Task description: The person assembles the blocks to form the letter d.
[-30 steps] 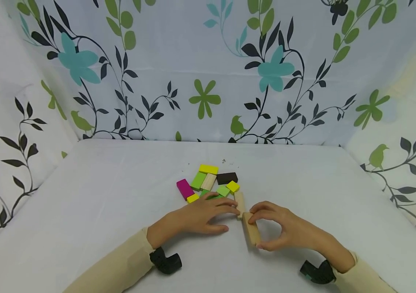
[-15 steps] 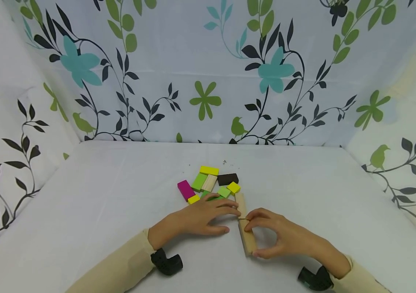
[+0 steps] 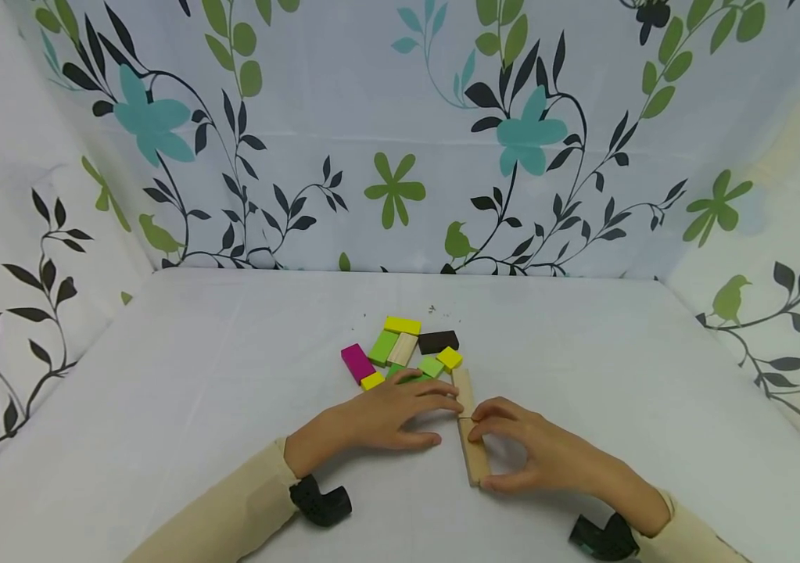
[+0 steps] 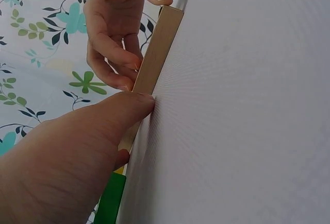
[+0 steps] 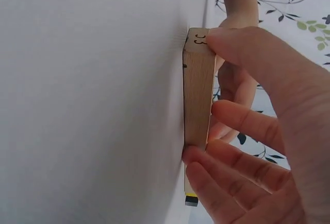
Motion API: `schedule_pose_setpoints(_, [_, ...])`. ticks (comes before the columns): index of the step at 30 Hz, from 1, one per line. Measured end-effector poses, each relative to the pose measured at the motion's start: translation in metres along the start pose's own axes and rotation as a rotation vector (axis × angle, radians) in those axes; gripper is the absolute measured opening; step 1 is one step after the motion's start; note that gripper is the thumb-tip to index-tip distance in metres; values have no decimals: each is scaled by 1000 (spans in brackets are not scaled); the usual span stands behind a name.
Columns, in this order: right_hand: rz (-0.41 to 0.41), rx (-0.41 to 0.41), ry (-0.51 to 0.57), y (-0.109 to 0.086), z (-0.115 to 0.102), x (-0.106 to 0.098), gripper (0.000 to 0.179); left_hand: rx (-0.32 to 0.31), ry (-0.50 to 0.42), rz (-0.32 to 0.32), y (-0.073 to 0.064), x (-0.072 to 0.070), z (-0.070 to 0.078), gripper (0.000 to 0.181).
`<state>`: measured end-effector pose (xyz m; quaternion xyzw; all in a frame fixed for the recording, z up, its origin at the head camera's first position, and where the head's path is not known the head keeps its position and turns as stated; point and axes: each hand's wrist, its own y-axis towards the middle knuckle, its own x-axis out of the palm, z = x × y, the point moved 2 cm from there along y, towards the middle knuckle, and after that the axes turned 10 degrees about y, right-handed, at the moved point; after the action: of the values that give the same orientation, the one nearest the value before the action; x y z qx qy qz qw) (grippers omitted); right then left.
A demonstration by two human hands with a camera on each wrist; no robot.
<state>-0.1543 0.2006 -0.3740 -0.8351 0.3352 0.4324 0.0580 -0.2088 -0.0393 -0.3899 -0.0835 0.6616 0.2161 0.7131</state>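
My right hand (image 3: 526, 450) holds a plain wooden block (image 3: 475, 463), thumb at its near end and fingertips toward its far end. That block lies on the white cloth, end to end with a second plain wooden block (image 3: 465, 385). In the right wrist view, the held wooden block (image 5: 198, 98) has dark figures printed on its near end. My left hand (image 3: 389, 410) rests low with loosely spread fingers, its fingertips against the second block. Green blocks are partly hidden under its fingers; in the left wrist view a dark green block (image 4: 111, 198) shows below the hand.
Beyond my left hand lie a magenta block (image 3: 357, 363), a yellow block (image 3: 403, 324), a light green block (image 3: 382, 348), a black block (image 3: 438, 342) and a small yellow block (image 3: 450, 358). A patterned curtain (image 3: 385, 102) hangs behind the white-covered table (image 3: 231, 352).
My right hand has shifted slightly left and toward me with its wooden block, which now lines up with the second block's near end. The left hand has stayed in place.
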Motion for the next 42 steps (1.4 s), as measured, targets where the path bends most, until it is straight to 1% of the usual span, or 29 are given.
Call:
schedule_pose_setpoints(8, [15,46,-7,2,0,0,39,-5,6,-3,1,-2,1,49])
schedule_pose_setpoints(17, [17,50,-16,3,0,0,39,-2,17,9,1,-2,1,48])
schedule_pose_setpoints(21, [22,41,4,3,-1,-1,38,8,23,13,1,-1,0,47])
schedule_pose_setpoints(29, [73,-6,63,12,1,-7,32,12,22,12,0,-2,1,47])
schedule_pose_setpoints(36, [129,-57,88,22,2,-13,30,43,34,48,0,-2,2,47])
schedule_pose_setpoints(42, [160,-6,70,31,6,-19,29,49,42,32,0,1,1,46])
